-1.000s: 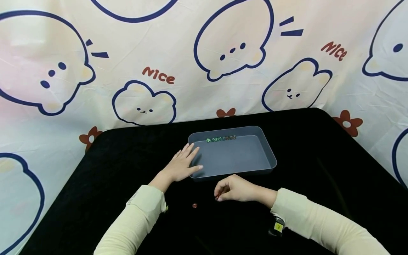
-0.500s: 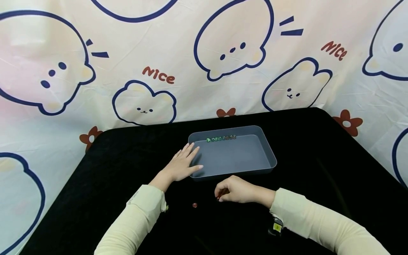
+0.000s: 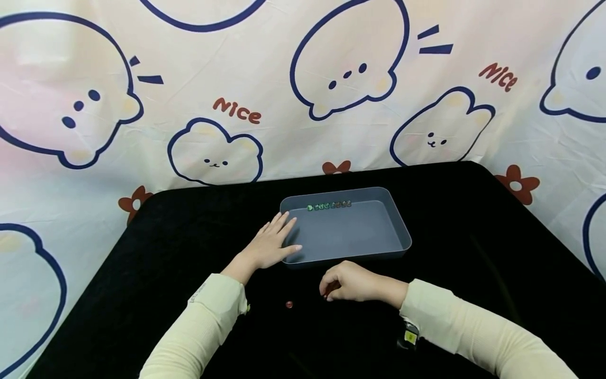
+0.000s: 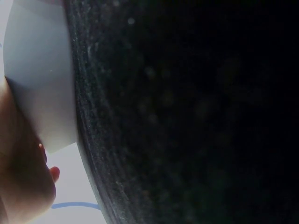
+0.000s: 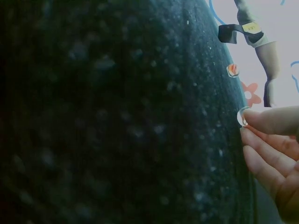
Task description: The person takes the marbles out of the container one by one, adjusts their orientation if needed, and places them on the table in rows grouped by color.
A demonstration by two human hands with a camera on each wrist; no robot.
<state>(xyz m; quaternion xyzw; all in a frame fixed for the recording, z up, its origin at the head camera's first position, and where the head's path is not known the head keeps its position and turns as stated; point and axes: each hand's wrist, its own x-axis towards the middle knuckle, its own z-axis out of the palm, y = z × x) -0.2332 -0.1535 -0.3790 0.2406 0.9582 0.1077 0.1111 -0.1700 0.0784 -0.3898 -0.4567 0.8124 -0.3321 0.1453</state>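
My left hand (image 3: 267, 246) lies with spread, straight fingers over the left rim of a grey rectangular tray (image 3: 355, 234). In front of the tray, low over the black cloth, my right hand (image 3: 349, 282) pinches a marble between thumb and fingertips. The right wrist view shows this marble (image 5: 241, 116) as clear glass with a reddish swirl; in the head view the fingers mostly hide it. Another red-orange marble (image 3: 289, 304) sits on the cloth to the left of that hand. Along the tray's back wall runs a row of several green and brownish marbles (image 3: 326, 206).
Black cloth (image 3: 450, 221) covers the table. Behind it hangs a pale curtain (image 3: 293, 142) printed with cartoon bears and flowers. A dark wrist camera (image 3: 408, 336) with a yellow label is strapped under the right sleeve.
My right hand has shifted very slightly, and its marble shows less between the fingers in the head view. The left hand, tray and loose marble stay in place.
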